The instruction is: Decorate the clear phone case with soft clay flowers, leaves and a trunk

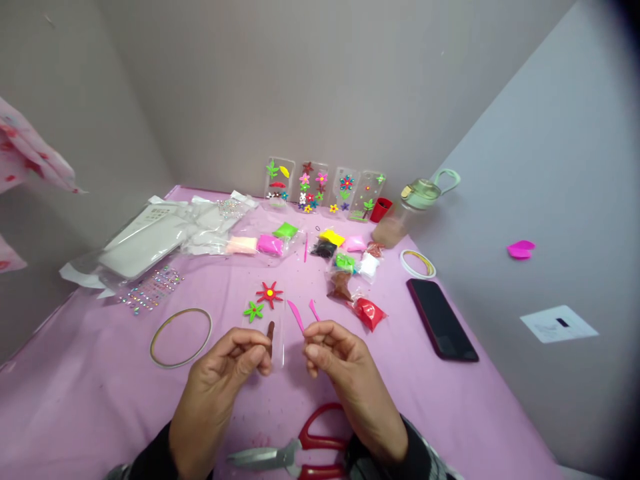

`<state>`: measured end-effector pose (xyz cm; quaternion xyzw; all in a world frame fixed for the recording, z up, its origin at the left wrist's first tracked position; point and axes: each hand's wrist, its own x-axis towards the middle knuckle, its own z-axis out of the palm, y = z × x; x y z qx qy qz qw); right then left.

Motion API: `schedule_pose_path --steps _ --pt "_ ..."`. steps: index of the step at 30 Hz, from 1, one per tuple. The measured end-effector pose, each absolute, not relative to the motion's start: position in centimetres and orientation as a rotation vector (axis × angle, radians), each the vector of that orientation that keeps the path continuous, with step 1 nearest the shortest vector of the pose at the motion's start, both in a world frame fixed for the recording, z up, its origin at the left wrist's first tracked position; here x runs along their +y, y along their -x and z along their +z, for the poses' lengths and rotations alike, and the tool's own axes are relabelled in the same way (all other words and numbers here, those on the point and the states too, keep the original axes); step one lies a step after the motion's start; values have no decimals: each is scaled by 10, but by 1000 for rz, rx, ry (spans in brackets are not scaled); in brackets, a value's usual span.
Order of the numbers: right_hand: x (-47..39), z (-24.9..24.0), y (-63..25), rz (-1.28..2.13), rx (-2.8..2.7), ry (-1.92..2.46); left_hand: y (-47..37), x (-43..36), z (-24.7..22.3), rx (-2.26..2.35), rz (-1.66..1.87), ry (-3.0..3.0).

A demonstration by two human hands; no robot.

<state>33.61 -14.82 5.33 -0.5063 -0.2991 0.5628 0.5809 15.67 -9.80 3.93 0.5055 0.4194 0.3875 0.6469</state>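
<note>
My left hand (pixel 225 373) is closed in a pinch over the left side of a clear phone case (pixel 279 343). What its fingertips hold, if anything, is too small to tell. A brown clay strip (pixel 271 330) shows right beside those fingertips; I cannot tell whether they touch it. The case bears a red clay flower (pixel 269 294) with a yellow centre and a green clay flower (pixel 253 311). Just right of the case, my right hand (pixel 345 373) has its thumb and fingers pressed together, their contents hidden. Beyond it lie a pink plastic knife (pixel 295 315) and a smaller pink tool (pixel 313 309).
Red-handled scissors (pixel 287 457) lie by my wrists. Bags of coloured clay, such as red clay (pixel 370 313), spread behind. Decorated cases (pixel 314 188) lean on the wall. A phone (pixel 443 320), tape roll (pixel 418 264) and bottle (pixel 407 210) stand right; a tape ring (pixel 181 338) lies left.
</note>
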Motion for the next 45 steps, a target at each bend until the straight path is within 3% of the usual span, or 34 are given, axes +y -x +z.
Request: schedule_pose_path --steps 45 --pt "-149 53 -324 1494 -668 1079 -166 -106 41 746 842 -1241"
